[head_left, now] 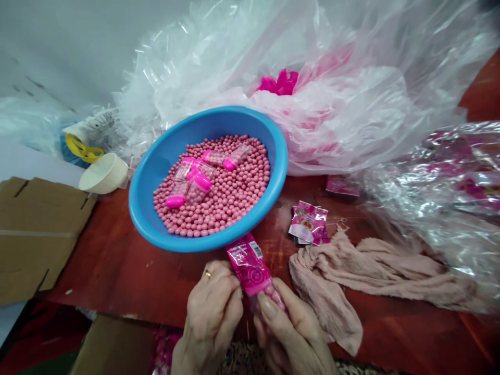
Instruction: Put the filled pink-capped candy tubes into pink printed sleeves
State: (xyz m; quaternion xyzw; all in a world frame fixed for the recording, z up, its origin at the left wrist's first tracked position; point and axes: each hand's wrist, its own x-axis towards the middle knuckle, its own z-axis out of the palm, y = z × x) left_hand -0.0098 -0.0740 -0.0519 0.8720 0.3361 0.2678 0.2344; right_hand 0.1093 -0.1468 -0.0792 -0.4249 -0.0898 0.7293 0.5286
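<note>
Pink foil sachet (248,265) sits upright-ish between both hands, just below the rim of the basin, top end with barcode tilted toward the rim, lower end down at the fingers. Lower end looks see-through with pink beads inside; too small to tell more. Left hand (209,312), gold ring on one finger (208,274), has its grip clamped on the sachet's left edge. Right hand (289,323) is clamped on the lower end, thumb across the front. Blue plastic basin (137,208) sits on the red tabletop (117,271), holding a heap of pink beads (234,208) and clear tubes with hot-pink caps (197,187) lying on top. Right of the sachet: small stack of printed sachets (308,224), then a crumpled beige cloth (344,271). Left of the basin: cream plastic cup (103,173) on its side, yellow-handled scissors (84,148), cardboard sheet (35,234). Clear and pink plastic sheeting (332,114) is heaped behind the basin.
</note>
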